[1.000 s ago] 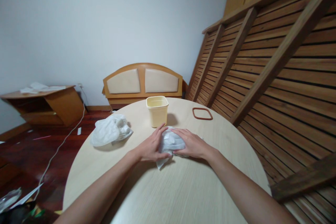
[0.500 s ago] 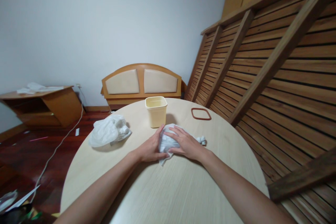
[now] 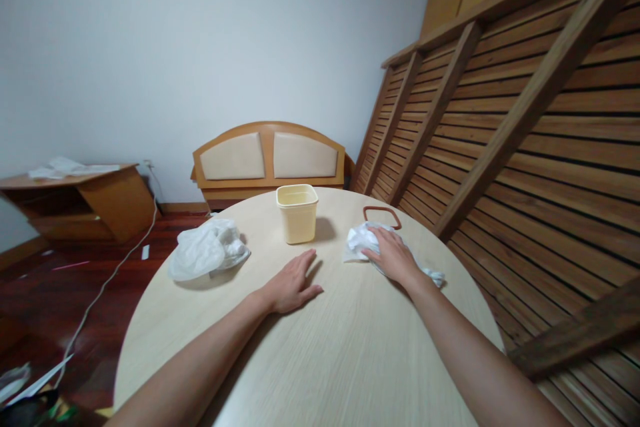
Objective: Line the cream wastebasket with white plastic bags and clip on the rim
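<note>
My right hand (image 3: 396, 257) is curled over a crumpled white plastic bag (image 3: 357, 238) on the right half of the round table (image 3: 330, 360). A twisted end of the bag sticks out past my wrist. My left hand (image 3: 289, 285) lies at the table's middle with its fingers stretched and thumb apart, holding nothing. Just beyond it a pale yellow square bin (image 3: 300, 221) stands upright, with its open top showing. A reddish-brown rounded frame (image 3: 382, 208) lies flat behind the bag in my right hand, partly covered by it.
Another crumpled white plastic bag (image 3: 203, 247) rests at the table's left side. A slatted wooden panel (image 3: 500, 167) leans along the right. Behind the table stands a padded headboard (image 3: 269, 147); a low wooden cabinet (image 3: 115, 203) and a cable (image 3: 107, 280) are at left.
The plastic bag that was between both hands has moved right and away from me under my right hand, up to the frame. My left hand has let go and stays near its place.
</note>
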Tool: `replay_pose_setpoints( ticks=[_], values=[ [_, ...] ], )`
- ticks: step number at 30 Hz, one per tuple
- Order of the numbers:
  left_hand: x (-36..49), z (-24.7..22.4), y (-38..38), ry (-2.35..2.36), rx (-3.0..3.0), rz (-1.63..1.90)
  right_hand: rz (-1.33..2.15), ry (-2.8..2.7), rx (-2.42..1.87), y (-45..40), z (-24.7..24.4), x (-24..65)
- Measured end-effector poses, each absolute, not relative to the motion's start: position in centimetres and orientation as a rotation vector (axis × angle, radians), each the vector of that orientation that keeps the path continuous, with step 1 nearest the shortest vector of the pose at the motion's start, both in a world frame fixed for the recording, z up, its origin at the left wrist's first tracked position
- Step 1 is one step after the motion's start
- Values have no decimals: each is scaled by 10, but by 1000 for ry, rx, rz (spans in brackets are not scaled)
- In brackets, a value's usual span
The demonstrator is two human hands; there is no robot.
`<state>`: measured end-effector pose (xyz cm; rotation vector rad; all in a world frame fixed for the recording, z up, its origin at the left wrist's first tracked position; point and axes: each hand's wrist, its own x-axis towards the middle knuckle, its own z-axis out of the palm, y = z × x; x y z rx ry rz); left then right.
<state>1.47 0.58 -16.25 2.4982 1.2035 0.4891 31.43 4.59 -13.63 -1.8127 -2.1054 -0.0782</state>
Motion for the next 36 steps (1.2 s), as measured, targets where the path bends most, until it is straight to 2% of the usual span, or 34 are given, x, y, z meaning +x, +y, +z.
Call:
replay_pose_setpoints(
  ticks=[4, 9, 24, 36],
  values=[
    [15, -163, 6, 1210, 2526, 478, -83, -1887, -2112, 49, -137, 334],
    [15, -162, 6, 1190, 2612, 431, -71, -1718, -2247, 59, -142, 359],
    [15, -161, 3, 1208, 2634, 401, -314, -1681, -2210, 82, -147, 372],
    [13, -160, 4, 1177, 2622, 472, -290, -1586, -2224, 79, -148, 364]
  ],
)
